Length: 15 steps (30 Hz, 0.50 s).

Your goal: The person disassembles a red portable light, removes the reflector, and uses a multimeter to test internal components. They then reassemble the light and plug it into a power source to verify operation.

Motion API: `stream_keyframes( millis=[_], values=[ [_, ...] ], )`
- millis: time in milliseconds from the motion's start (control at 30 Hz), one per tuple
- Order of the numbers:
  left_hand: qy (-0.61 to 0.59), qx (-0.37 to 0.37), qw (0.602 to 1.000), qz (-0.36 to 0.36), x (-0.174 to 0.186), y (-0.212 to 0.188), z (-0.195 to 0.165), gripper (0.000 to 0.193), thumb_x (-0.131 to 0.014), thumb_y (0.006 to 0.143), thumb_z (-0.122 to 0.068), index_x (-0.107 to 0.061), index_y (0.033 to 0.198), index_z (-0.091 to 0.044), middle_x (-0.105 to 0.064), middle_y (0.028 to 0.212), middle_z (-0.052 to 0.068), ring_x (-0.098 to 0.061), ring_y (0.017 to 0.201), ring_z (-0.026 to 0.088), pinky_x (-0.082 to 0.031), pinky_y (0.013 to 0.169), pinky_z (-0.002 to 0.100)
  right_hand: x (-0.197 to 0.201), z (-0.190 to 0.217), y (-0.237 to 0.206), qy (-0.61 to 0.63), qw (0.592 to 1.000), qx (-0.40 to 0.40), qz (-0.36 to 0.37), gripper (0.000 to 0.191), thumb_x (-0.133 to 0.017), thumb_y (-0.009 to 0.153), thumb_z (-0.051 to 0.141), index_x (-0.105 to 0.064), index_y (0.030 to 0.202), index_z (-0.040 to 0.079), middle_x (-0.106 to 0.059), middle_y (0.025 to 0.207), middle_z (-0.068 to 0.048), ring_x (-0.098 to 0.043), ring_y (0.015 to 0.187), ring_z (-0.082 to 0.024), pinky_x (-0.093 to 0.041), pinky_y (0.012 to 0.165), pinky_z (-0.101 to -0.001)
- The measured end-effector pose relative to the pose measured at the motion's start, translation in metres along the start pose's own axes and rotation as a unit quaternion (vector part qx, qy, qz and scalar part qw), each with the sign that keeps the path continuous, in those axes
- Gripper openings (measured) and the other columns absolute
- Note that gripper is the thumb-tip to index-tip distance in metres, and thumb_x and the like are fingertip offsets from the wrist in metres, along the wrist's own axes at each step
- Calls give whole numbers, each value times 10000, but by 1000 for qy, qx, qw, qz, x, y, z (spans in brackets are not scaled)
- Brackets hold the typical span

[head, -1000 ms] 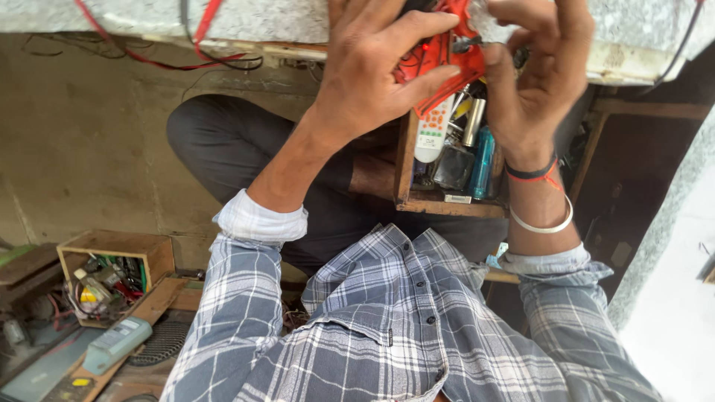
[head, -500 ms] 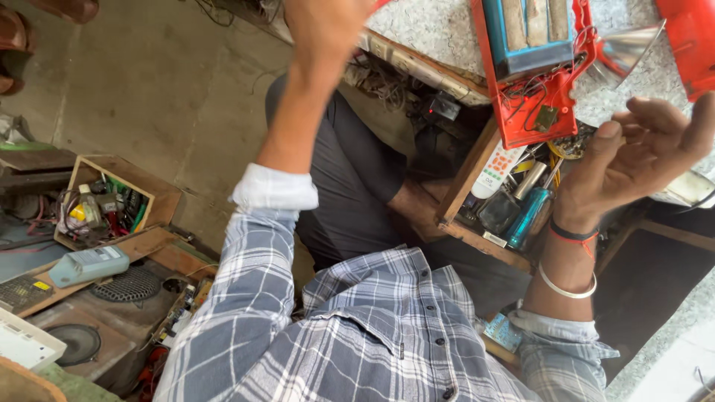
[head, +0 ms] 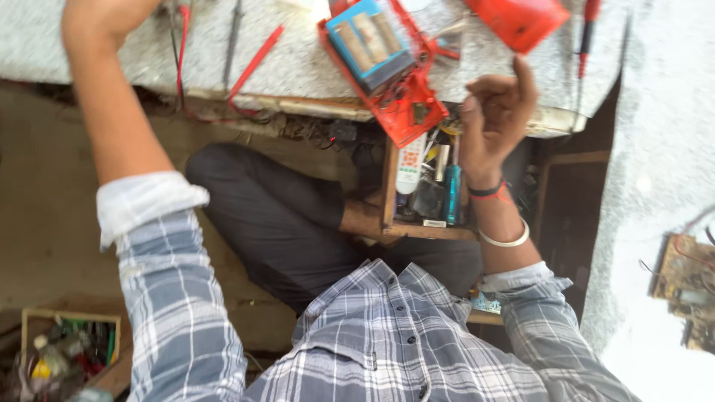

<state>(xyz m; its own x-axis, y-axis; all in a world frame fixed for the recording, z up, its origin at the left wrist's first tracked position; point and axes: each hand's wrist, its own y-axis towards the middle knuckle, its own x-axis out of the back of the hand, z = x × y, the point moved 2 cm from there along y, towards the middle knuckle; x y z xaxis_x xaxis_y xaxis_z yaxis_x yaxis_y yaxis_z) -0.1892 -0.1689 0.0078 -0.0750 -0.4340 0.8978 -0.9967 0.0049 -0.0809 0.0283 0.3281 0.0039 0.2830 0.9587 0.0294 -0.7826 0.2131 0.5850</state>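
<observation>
The right hand (head: 495,112) is seen half curled and holding nothing just beside the red opened device (head: 383,63) on the stone counter (head: 298,67) (left hand (head: 104,18) is cut off, its grip cannot be told)

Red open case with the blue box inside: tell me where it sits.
In the head view, the red open case lies top centre on the speckled worktop, overhanging its edge, just left of the right hand.

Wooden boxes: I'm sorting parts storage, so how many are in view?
2. One wooden box hangs under the bench below the right hand; another sits bottom left. More may be hidden.
</observation>
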Motion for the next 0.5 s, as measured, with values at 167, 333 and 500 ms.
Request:
stream_keyframes(
  millis=[167,333,500],
  values=[
    [-623,-58,777,63,-14,-12,-5,196,-703,835,-57,-646,1021,-77,-689,947,7,-714,821,151,-624,729,352,0,-2,-3,-13,1000,-1,10,621,-677,1121,62,-314,1626,80,-630,1163,-91,-626,1010,-139,-522,879,-264],
    [-536,-102,829,-120,-32,-12,-18,112,-703,907,-16,-671,1013,1,-653,939,13,-598,806,95,-548,759,290,-3,-1,-5,10,1000,2,-1,609,-655,1104,11,-332,1617,71,-637,1122,-102,-591,949,-111,-490,849,-252],
    [-526,-131,820,-182,-44,-11,-14,113,-704,920,-36,-650,997,28,-611,923,15,-515,779,100,-483,738,306,-14,27,8,-55,995,85,8,513,-630,1048,-49,-411,1503,41,-666,1051,-120,-619,887,-159,-491,786,-284]
  ],
)
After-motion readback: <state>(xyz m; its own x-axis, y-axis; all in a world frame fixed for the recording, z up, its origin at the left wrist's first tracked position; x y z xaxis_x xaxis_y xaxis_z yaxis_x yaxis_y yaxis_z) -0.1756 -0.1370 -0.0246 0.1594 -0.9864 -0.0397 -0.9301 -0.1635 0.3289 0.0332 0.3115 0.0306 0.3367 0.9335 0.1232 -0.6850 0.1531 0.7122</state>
